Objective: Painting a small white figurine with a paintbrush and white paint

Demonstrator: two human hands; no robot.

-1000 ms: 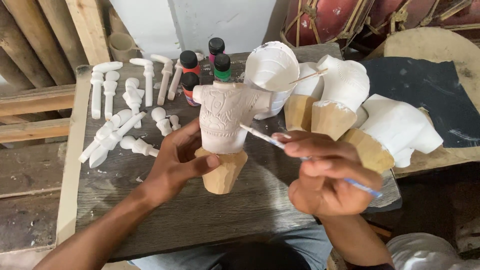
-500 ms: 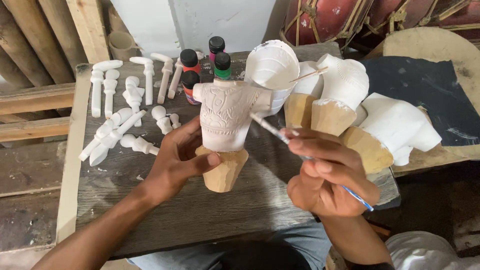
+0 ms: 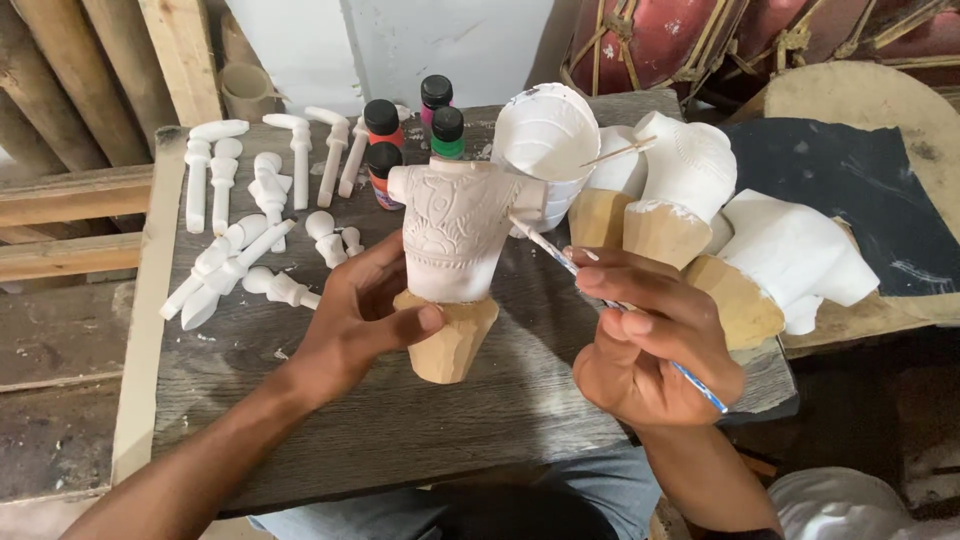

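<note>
Seeing capped paint bottles (image 3: pixel 437 103) standing closed on the worktop (image 3: pixel 520 400), contents hidden. My left hand (image 3: pixel 350 320) grips the white carved torso (image 3: pixel 455 235); my right hand (image 3: pixel 650 340) pinches a thin brush (image 3: pixel 560 255).

**A cluttered wooden workbench with white-primed carvings and paint bottles**

A weathered grey wooden board (image 3: pixel 330 420) serves as the work surface. At its far left lie many small white-coated carved pieces (image 3: pixel 250 235), shaped like limbs and pegs, scattered side by side. Behind the middle stand four small paint bottles (image 3: pixel 405 135) with black caps, close together. To the right sit several larger white carvings on bare wooden bases (image 3: pixel 690 205), crowded against each other. Rough timber planks (image 3: pixel 60 195) run along the left. A dark slate-like slab (image 3: pixel 850 185) lies at the right.
</note>
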